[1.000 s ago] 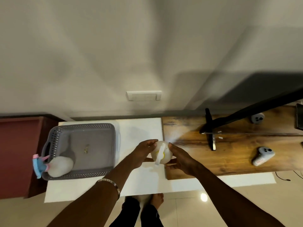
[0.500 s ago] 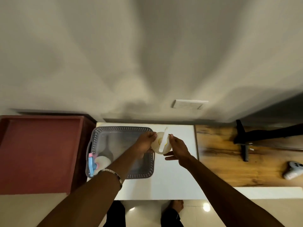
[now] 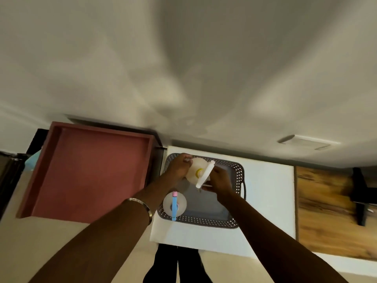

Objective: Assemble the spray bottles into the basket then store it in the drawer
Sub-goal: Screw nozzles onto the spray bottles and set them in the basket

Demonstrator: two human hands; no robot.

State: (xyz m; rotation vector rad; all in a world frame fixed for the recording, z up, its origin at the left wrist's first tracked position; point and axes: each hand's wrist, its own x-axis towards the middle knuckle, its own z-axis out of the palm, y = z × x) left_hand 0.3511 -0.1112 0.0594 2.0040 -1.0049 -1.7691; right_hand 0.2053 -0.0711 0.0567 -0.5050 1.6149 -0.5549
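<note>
A grey perforated basket (image 3: 206,220) lies on the white tabletop (image 3: 267,193). Over its far left part I hold a white spray bottle (image 3: 197,170) with a yellow collar and white trigger head. My left hand (image 3: 179,167) grips the bottle's left side. My right hand (image 3: 219,179) holds it from the right, by the trigger head. Another white spray bottle (image 3: 174,204), with a blue and pink head, stands upright in the basket's near left corner.
An open, empty red drawer (image 3: 91,172) lies left of the white table. A wooden desk (image 3: 326,203) with a black stand (image 3: 362,197) adjoins on the right. The wall with a socket plate (image 3: 306,142) is behind. My feet show below the table's edge.
Both hands have carried the white bottle leftward from the bare tabletop to above the basket. The view has swung left, so the whole red drawer now shows.
</note>
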